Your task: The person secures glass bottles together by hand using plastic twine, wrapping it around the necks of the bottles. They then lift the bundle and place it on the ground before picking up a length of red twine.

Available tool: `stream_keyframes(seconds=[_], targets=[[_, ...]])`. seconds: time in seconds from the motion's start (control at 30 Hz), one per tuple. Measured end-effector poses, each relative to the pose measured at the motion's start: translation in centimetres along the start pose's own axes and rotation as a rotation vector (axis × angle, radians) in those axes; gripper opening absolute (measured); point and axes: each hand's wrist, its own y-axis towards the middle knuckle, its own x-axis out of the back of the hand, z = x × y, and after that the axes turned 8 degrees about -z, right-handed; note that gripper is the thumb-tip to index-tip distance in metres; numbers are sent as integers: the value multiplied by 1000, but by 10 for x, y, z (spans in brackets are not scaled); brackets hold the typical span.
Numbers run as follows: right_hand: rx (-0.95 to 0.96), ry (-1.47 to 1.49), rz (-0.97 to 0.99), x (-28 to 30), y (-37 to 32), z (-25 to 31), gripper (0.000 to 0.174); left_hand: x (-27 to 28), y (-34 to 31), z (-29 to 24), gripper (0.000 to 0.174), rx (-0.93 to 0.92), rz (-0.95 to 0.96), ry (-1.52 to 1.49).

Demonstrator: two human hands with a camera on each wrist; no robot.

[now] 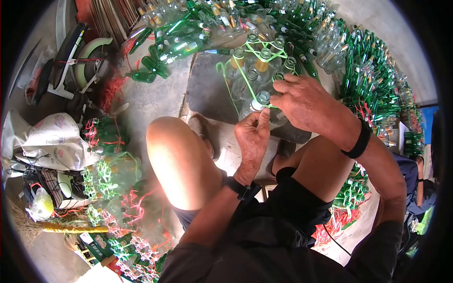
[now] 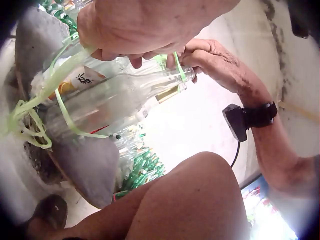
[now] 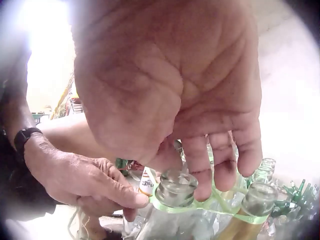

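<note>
A cluster of clear glass bottles (image 1: 253, 74) stands upright in front of the person's knees. Light green plastic strap (image 3: 227, 212) loops around the necks and crosses between them. At the nearest bottle neck (image 3: 176, 187), the left hand (image 1: 253, 137) pinches the strap between thumb and forefinger. The right hand (image 1: 309, 104) is on that neck's other side, its fingers bent down and gripping the strap there. In the left wrist view, a loose bunch of strap (image 2: 31, 121) hangs beside a bottle (image 2: 100, 107) with the strap across its body.
Green and clear bottles (image 1: 377, 80) are heaped behind and to the right. A fan (image 1: 71, 61) and a white sack (image 1: 56, 141) stand at the left, above strapped bottle bundles (image 1: 111, 177). A dark slab (image 1: 205, 87) lies under the cluster. Another person's arm (image 1: 420, 174) shows far right.
</note>
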Motion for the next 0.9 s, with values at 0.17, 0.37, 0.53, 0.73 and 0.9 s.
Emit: stream_keyframes(seconds=[0.17,0.37,0.53,0.73,0.9], targets=[[40,-50,-9,8,4,-2,7,3,0,7,37,-24,14,26],[84,-80,21,15,10,-13,6,0,0,-1,34,-6,30,23],[120,-129,37,25,12,-25,6,-6,1,-3,37,-50,33,-9],[50,-68,61,28,16,-48,3,-9,-4,-9,34,-6,78,-22],[-79,70,120,34,20,-55,10,-14,-4,-11,31,-51,66,-56]])
